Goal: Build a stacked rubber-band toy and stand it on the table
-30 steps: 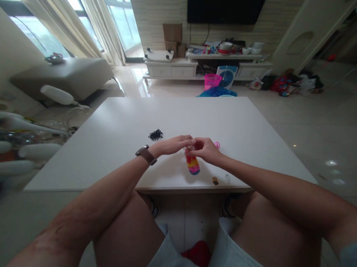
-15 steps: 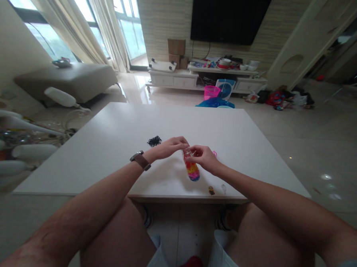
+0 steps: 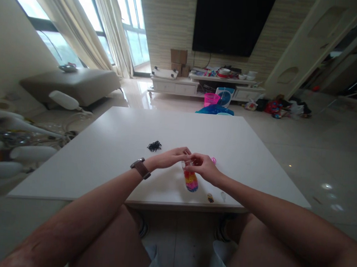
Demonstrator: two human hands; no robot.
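View tilted up, white table (image 3: 106, 145), television (image 3: 232, 20)

**No legible writing in view**

Nothing can be read anywhere in the head view. The small bottle (image 3: 190, 178) of banded colours near the worktop's (image 3: 112, 146) near edge shows no label, the wristwatch (image 3: 140, 167) faces away, and the cardboard boxes (image 3: 178, 58) by the far wall are too small to tell.
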